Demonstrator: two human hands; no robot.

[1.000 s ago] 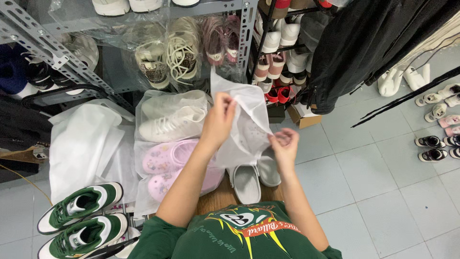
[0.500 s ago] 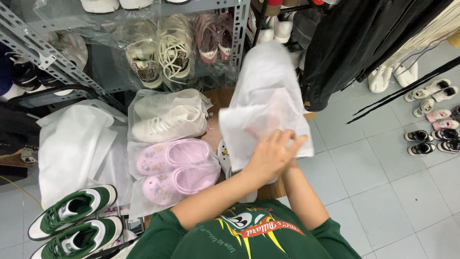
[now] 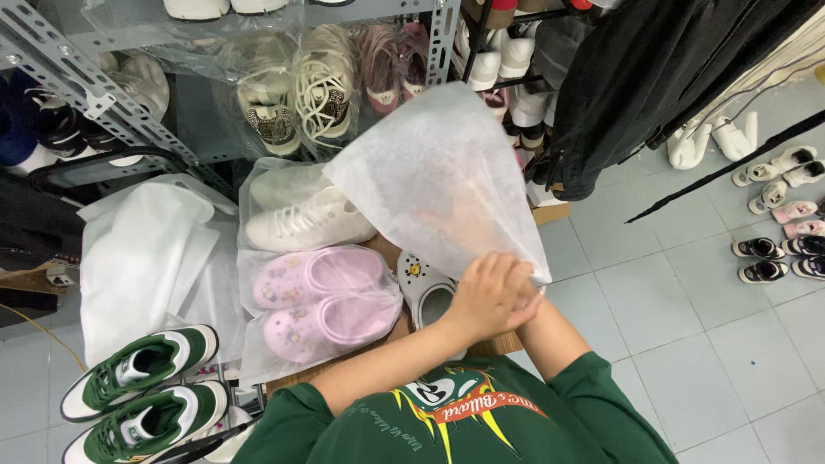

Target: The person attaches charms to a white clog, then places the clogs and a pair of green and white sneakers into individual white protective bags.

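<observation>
1. Both hands meet at the lower corner of a white bag [image 3: 434, 185], a thin non-woven pouch held up in the air with its body fanned out above and behind the hands.
2. The left hand [image 3: 488, 296] lies on top, fingers curled closed over the bag's lower edge; the knuckles face the camera.
3. The right hand [image 3: 528, 302] is mostly hidden under the left hand; only a sliver shows by the bag's corner, and I cannot tell how far its fingers are closed or whether they grip the bag.
4. Just below the bag, partly covered by it, lies a white clog [image 3: 427, 292] with small charms on its strap.
5. Left of the bag, a clear packet holds pink clogs [image 3: 322, 296]; beyond these, still left of the bag, another clear packet holds white sneakers [image 3: 301, 219].
6. Farther left of the bag lies a pile of white cloth bags [image 3: 142, 258], and below that pile stand green-and-white sneakers [image 3: 142, 391].
7. Behind the bag stands a metal rack [image 3: 443, 34] with bagged shoes on its shelf.
8. Right of the bag hangs a black garment [image 3: 653, 77]; well to the right, pairs of shoes [image 3: 773, 219] sit on the tiled floor [image 3: 687, 326].
</observation>
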